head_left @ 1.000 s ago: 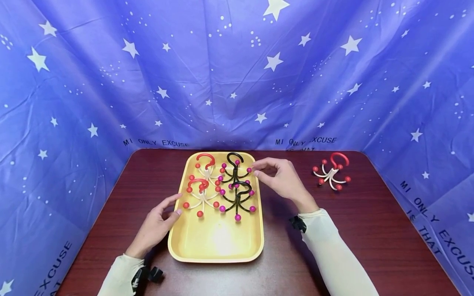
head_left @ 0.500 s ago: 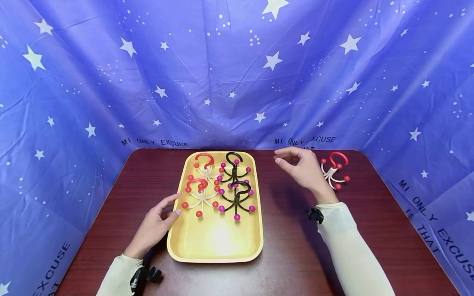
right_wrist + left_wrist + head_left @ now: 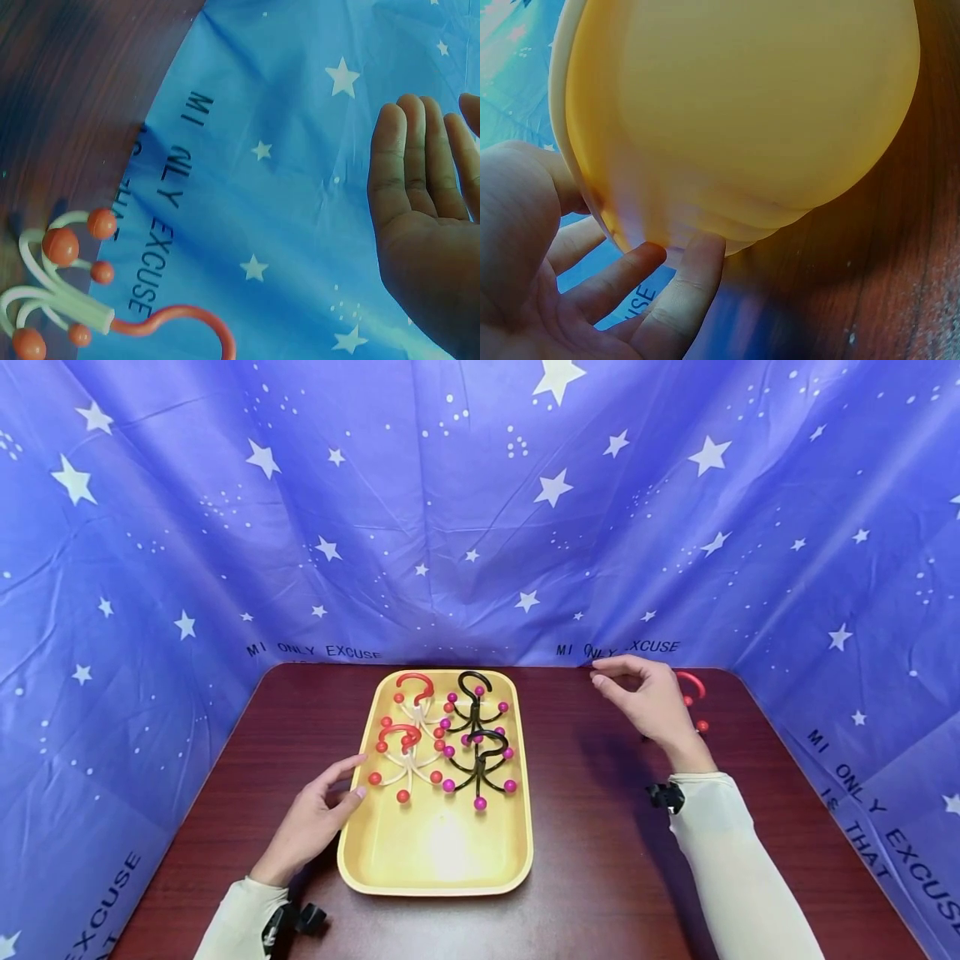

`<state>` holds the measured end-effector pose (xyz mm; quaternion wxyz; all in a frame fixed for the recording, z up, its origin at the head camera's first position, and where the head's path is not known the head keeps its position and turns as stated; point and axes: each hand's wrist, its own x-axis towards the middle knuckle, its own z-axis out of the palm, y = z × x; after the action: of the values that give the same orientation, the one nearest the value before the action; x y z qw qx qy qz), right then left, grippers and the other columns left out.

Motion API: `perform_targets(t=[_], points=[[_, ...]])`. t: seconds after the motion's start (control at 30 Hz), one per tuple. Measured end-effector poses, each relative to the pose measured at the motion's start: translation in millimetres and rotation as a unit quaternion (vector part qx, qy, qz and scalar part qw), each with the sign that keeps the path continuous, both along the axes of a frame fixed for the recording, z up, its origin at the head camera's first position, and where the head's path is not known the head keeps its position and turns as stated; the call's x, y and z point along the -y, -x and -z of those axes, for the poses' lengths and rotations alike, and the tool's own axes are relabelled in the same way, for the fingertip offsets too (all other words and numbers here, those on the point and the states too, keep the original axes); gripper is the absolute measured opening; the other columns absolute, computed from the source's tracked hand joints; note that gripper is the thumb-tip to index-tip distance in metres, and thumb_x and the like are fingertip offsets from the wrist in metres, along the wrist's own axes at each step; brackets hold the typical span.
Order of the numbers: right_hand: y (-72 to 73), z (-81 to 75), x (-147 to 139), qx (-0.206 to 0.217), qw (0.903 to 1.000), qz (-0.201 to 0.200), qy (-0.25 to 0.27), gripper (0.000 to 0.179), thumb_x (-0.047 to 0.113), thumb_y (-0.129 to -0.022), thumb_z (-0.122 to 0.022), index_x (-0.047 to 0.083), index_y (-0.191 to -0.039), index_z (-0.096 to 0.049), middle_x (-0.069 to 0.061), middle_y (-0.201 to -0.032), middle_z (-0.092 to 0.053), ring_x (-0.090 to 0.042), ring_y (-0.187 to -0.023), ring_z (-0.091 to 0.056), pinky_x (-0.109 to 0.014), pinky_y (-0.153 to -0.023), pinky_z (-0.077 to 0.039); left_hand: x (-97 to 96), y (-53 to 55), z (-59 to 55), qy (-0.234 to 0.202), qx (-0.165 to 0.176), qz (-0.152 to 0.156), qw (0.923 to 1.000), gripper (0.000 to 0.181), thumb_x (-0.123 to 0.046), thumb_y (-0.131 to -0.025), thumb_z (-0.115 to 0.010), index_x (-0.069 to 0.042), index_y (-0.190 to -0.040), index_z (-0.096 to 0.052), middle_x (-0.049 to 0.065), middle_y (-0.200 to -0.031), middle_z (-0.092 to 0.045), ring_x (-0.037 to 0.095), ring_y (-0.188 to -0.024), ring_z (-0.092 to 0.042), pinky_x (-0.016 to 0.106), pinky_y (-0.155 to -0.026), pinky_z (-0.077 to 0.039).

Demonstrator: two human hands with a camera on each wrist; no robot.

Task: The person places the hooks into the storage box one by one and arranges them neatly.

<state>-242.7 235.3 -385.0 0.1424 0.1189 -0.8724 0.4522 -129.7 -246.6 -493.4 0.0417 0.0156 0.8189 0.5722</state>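
My left hand (image 3: 318, 814) touches the left rim of the yellow tray (image 3: 390, 860), with its fingers loosely extended. In the left wrist view, the fingertips (image 3: 705, 255) lie against the tray's outer side. Inside the tray lie a near white claw massager (image 3: 408, 762) and a far one, both with red hooks and red balls. Beside them are two black claw massagers (image 3: 480, 764) with pink balls. My right hand (image 3: 648, 702) hovers over the far right of the table, fingers relaxed, holding nothing. It partly hides another white claw massager (image 3: 75, 307) with a red hook (image 3: 693, 683).
The dark wood table (image 3: 570, 852) ends at a blue curtain (image 3: 480, 510) with stars and lettering, which hangs around its back and sides. A black wrist camera (image 3: 300, 920) sits at the left sleeve, another (image 3: 666, 796) at the right.
My right hand has moved right, from the tray's right rim to beside the white massager, now partly covering it. The left hand and the tray stay in place.
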Motion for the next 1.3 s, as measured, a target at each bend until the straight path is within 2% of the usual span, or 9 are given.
perform_targets(t=[0.27,0.37,0.5,0.6,0.7,0.97,1.07,1.3], points=[[-1.7,-4.7,-18,0.02,0.9992,0.011,0.032,0.028,0.02,-0.096,-0.08,0.008,-0.122,-0.078,0.015,-0.1,-0.078,0.003,-0.079,-0.068,-0.02,-0.057,-0.056,0.4,0.9,-1.2,0.004,-0.008,0.004,1.0,0.051,-0.017,-0.104,-0.069,-0.017,-0.153,-0.055,0.022,-0.142,-0.062,0.027,-0.106,-0.072,0.029,-0.079,-0.061],[0.3,-5.3,-25,0.021,0.9989,0.014,0.039,0.029,0.018,-0.096,-0.079,0.006,-0.122,-0.077,0.014,-0.099,-0.079,0.002,-0.075,-0.069,-0.019,-0.059,-0.058,0.8,1.0,-0.8,0.008,-0.008,0.005,0.9999,0.051,-0.016,-0.104,-0.068,-0.016,-0.154,-0.054,0.022,-0.141,-0.063,0.027,-0.107,-0.071,0.029,-0.08,-0.062],[5.0,-4.4,-37,-0.004,0.9995,0.02,0.022,0.027,0.015,-0.096,-0.079,0.004,-0.121,-0.078,0.01,-0.099,-0.081,0.005,-0.079,-0.069,-0.013,-0.068,-0.054,1.3,0.7,0.9,0.015,-0.012,0.003,0.9998,0.052,-0.015,-0.104,-0.068,-0.015,-0.154,-0.054,0.022,-0.14,-0.064,0.027,-0.108,-0.071,0.029,-0.081,-0.062],[7.7,-3.4,-46,-0.016,0.9993,0.033,0.01,0.027,0.014,-0.096,-0.079,0.003,-0.12,-0.078,0.017,-0.096,-0.079,0.007,-0.082,-0.068,-0.011,-0.071,-0.05,1.5,0.6,2.7,0.018,-0.017,0.001,0.9997,0.051,-0.015,-0.104,-0.068,-0.016,-0.153,-0.055,0.021,-0.139,-0.064,0.027,-0.107,-0.071,0.029,-0.081,-0.061],[8.4,-4.8,-54,-0.011,0.9991,0.039,0.013,0.028,0.013,-0.096,-0.078,0.0,-0.121,-0.077,0.021,-0.093,-0.078,0.007,-0.078,-0.068,-0.011,-0.07,-0.048,1.5,0.5,3.9,0.014,-0.019,-0.002,0.9997,0.051,-0.015,-0.104,-0.068,-0.017,-0.153,-0.056,0.02,-0.14,-0.064,0.028,-0.107,-0.071,0.029,-0.08,-0.062],[10.6,-7.1,-76,-0.004,0.9969,0.075,0.022,0.028,0.012,-0.096,-0.079,0.001,-0.121,-0.077,0.033,-0.087,-0.072,0.01,-0.073,-0.066,-0.01,-0.064,-0.049,0.3,-0.9,0.8,0.001,-0.015,0.004,0.9999,0.05,-0.016,-0.104,-0.068,-0.018,-0.152,-0.056,0.022,-0.143,-0.062,0.03,-0.109,-0.072,0.029,-0.08,-0.062],[11.0,-7.4,-86,-0.009,0.9963,0.08,0.03,0.027,0.009,-0.095,-0.078,-0.001,-0.12,-0.077,0.033,-0.085,-0.071,0.01,-0.07,-0.067,-0.009,-0.062,-0.049,-0.3,-1.3,0.9,-0.001,-0.015,0.008,0.9999,0.05,-0.017,-0.105,-0.068,-0.018,-0.153,-0.055,0.023,-0.145,-0.061,0.033,-0.111,-0.072,0.03,-0.081,-0.062],[8.4,-3.9,-107,-0.018,0.994,0.107,0.014,0.03,0.016,-0.096,-0.079,-0.001,-0.121,-0.077,0.039,-0.086,-0.068,0.015,-0.074,-0.066,-0.006,-0.067,-0.048,-1.4,-0.3,2.4,0.0,-0.006,0.007,1.0,0.051,-0.015,-0.105,-0.067,-0.018,-0.154,-0.054,0.021,-0.147,-0.059,0.034,-0.113,-0.071,0.03,-0.082,-0.062]])
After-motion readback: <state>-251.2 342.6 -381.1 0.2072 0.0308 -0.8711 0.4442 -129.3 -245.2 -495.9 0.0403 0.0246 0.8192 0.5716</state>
